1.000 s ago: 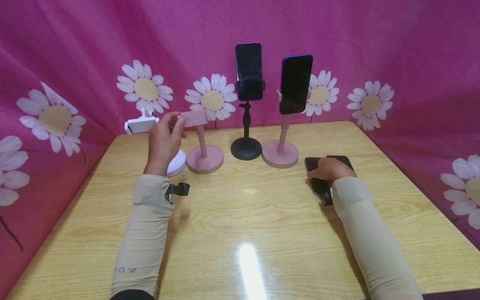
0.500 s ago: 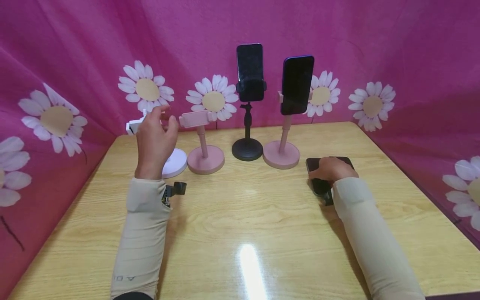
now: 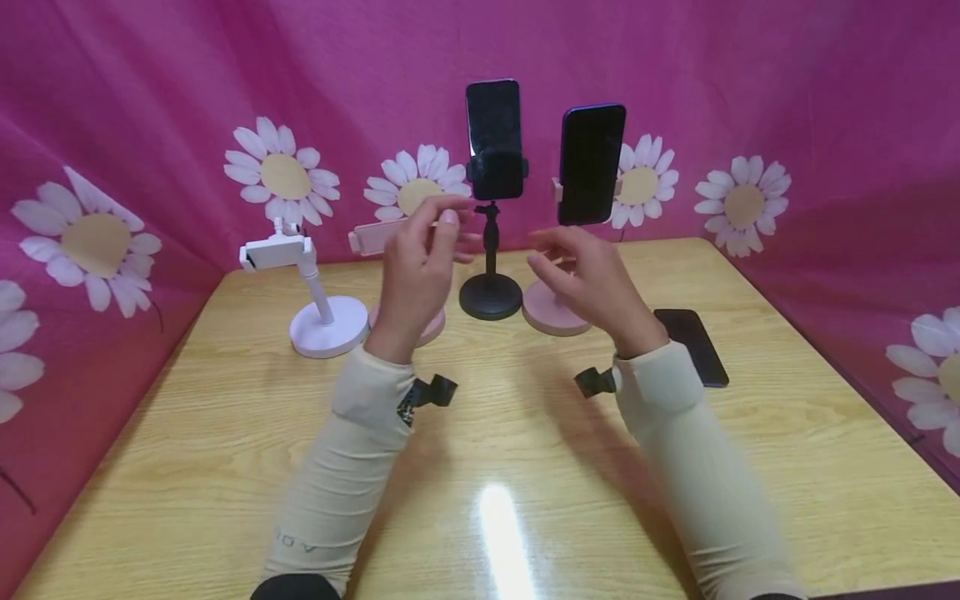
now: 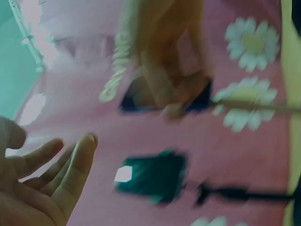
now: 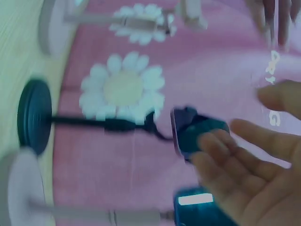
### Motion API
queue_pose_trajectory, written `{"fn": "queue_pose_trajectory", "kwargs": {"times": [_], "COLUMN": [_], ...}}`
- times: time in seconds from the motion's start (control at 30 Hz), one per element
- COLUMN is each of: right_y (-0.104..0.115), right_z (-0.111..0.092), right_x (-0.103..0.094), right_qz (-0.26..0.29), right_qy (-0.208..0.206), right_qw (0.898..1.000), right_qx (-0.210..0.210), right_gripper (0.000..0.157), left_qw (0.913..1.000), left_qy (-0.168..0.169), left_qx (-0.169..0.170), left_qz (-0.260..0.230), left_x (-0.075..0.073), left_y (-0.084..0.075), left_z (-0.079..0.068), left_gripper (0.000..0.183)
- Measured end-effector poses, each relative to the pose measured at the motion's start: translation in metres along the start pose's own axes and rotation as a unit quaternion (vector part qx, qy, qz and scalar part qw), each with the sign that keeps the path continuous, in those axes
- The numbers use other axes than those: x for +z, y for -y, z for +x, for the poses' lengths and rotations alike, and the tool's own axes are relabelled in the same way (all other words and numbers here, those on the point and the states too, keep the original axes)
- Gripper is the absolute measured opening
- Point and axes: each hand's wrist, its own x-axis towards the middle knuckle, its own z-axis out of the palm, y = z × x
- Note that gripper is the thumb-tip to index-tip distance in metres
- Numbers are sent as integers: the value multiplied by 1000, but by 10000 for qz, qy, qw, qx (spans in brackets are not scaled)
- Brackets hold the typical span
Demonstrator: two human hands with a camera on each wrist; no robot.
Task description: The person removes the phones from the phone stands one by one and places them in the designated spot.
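Observation:
My left hand [image 3: 420, 275] hovers in front of the left pink phone stand [image 3: 373, 238], covering part of its clamp and post. Its fingers are relaxed and point right. Across from it, my right hand [image 3: 596, 279] is in the air before the other pink stand [image 3: 546, 312], with loose fingers and nothing in them, as the right wrist view also shows. That stand bears a blue-edged phone [image 3: 592, 162]. Between the hands stands a black phone stand [image 3: 491, 297] with a dark phone [image 3: 493, 125] clamped upright.
At the left is a white phone stand [image 3: 330, 327] with its clamp turned sideways. A black phone [image 3: 693, 348] lies flat on the wooden table [image 3: 480, 433] at the right, partly behind my right sleeve. A pink flowered cloth [image 3: 420, 67] hangs around the table.
My left hand has come away from the left pink stand's clamp and swung past the white stand, then right. My right hand has lifted off the phones on the table and moved left.

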Motion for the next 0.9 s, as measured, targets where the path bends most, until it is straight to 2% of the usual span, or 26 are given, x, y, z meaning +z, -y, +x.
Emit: {"fn": "queue_pose_trajectory", "kwargs": {"times": [0.07,0.17,0.27,0.37,0.47,0.6,0.7,0.8,0.9], "right_y": [3,2,0,-2,-6,-12,-16,-21,-26], "right_z": [7,18,29,40,50,58,59,57,56], "right_x": [10,23,35,43,47,49,51,54,56], "right_qz": [448,961,1332,1432,1313,1228,1188,1188,1583], "right_qy": [-357,-752,-851,-823,-909,-1010,-815,-541,-378], "right_qw": [9982,9925,9874,9859,9861,9834,9830,9838,9792], "right_qx": [-163,-95,106,261,457,875,1136,1230,1210], "right_gripper": [42,48,54,59,61,61,61,63,65], "left_qw": [9998,9990,9968,9925,9816,9561,9435,9354,9291], "left_qy": [74,25,-128,-258,-271,-212,-178,-107,-6], "left_qx": [-121,-397,-770,-1104,-1461,-1799,-1872,-1863,-1876], "left_qz": [-153,-185,-190,-457,-1203,-2303,-2729,-3004,-3187], "left_x": [19,39,48,49,48,47,47,47,48], "left_y": [8,23,40,56,70,81,86,89,91], "left_z": [6,12,16,22,32,45,48,48,47], "left_gripper": [33,42,50,54,57,59,59,60,59]}}
